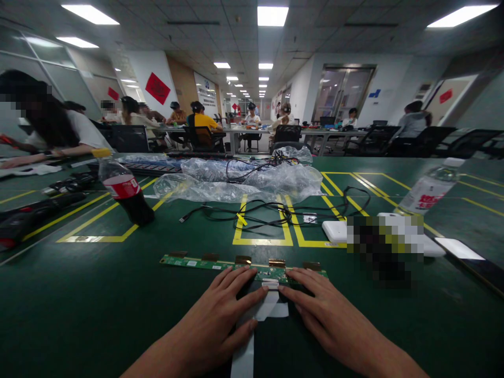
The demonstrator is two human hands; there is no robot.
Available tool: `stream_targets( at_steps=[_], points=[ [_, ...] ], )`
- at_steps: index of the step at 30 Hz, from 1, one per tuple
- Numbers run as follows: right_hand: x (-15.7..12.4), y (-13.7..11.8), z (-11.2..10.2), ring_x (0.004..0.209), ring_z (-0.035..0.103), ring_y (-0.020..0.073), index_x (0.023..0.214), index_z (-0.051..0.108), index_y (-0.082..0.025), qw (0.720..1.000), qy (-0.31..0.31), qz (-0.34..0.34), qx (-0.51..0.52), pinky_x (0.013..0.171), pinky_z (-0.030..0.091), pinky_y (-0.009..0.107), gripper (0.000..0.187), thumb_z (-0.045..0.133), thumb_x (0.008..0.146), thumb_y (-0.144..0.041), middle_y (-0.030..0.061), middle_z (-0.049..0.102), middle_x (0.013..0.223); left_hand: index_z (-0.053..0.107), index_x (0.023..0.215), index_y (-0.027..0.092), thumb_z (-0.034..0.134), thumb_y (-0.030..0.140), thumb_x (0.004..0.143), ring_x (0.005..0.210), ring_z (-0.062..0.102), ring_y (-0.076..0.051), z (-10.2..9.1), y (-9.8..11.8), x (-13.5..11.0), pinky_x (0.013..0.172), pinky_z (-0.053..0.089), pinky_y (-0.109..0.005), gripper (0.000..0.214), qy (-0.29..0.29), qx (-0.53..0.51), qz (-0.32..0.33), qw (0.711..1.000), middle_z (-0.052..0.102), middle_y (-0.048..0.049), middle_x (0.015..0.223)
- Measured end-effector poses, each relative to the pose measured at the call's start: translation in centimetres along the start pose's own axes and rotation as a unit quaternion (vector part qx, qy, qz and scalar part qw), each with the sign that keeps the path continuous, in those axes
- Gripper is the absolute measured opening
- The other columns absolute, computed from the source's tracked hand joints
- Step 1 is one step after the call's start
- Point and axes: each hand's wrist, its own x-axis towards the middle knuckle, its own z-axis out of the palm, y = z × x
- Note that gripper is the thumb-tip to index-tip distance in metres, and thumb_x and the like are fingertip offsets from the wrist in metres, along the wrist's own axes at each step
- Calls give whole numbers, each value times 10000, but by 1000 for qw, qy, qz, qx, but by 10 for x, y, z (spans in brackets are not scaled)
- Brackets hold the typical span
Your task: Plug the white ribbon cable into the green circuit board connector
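A long, narrow green circuit board (220,266) lies on the table in front of me, with several brownish flexible tabs along its far edge. A white flat ribbon cable (271,307) meets the connector (270,285) on the board's near side and runs down toward me. My left hand (226,315) rests its outstretched fingers on the board, its index fingertip at the connector's left end and its thumb over the cable. My right hand (326,310) mirrors it, fingers spread on the board and index fingertip at the connector's right end. Neither hand wraps around anything.
Clear plastic wrap (252,181) and black cables (260,212) lie beyond the board. A cola bottle (128,191) leans at left; a clear bottle (431,186), white case (334,231) and phone (472,257) are at right. Other people sit at tables behind.
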Motion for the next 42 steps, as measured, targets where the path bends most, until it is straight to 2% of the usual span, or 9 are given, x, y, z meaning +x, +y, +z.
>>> stream_targets(
  at_steps=[4,10,18,22,27,35,42],
  points=[
    [1,-2,1,1451,384,313,1472,496,-390,1000,-6,0,-14,1150,355,592,579,513,950,-141,49,426,1587,361,1527,453,567,335,977,1479,321,-340,0,-1,0,1153,325,-634,598,-7,-1,-5,1000,304,-39,1642],
    [-1,-2,3,1456,375,310,1490,469,-386,1000,-8,3,-19,1157,344,595,552,502,976,-189,53,427,1586,353,1525,469,568,340,974,1479,320,-343,1,-1,-2,1155,317,-641,605,-8,1,-4,1000,300,-29,1643],
    [-1,-3,4,1445,392,308,1467,505,-370,1000,6,8,-20,1163,340,582,540,518,963,-177,53,437,1578,348,1542,403,524,350,995,1506,275,-305,1,-1,-2,1185,287,-603,577,-14,13,-2,1000,308,-42,1643],
    [0,-5,4,1443,394,317,1455,527,-353,1000,9,9,-14,1160,343,590,512,509,971,-183,62,457,1563,358,1548,368,525,358,999,1502,284,-311,4,-3,-2,1198,277,-585,574,1,13,8,1000,317,-48,1640],
    [0,-4,1,1445,390,320,1457,524,-361,1000,-2,4,-9,1159,340,595,508,501,977,-195,62,447,1570,361,1548,371,540,333,991,1492,306,-314,8,-5,-2,1202,286,-565,587,18,10,10,1000,316,-35,1641],
    [-2,-1,-1,1462,365,316,1443,539,-370,1000,-12,-3,-4,1165,331,588,536,512,954,-153,55,420,1591,352,1552,369,511,345,1005,1489,312,-314,3,-2,0,1183,305,-590,570,-2,20,3,1000,334,-54,1631],
    [-2,-2,0,1471,349,316,1463,511,-384,1000,-24,9,-16,1174,311,596,538,504,968,-172,49,386,1611,386,1531,372,539,318,991,1489,311,-305,5,-3,-3,1191,307,-572,564,6,8,4,1000,354,-35,1622]
  ],
)
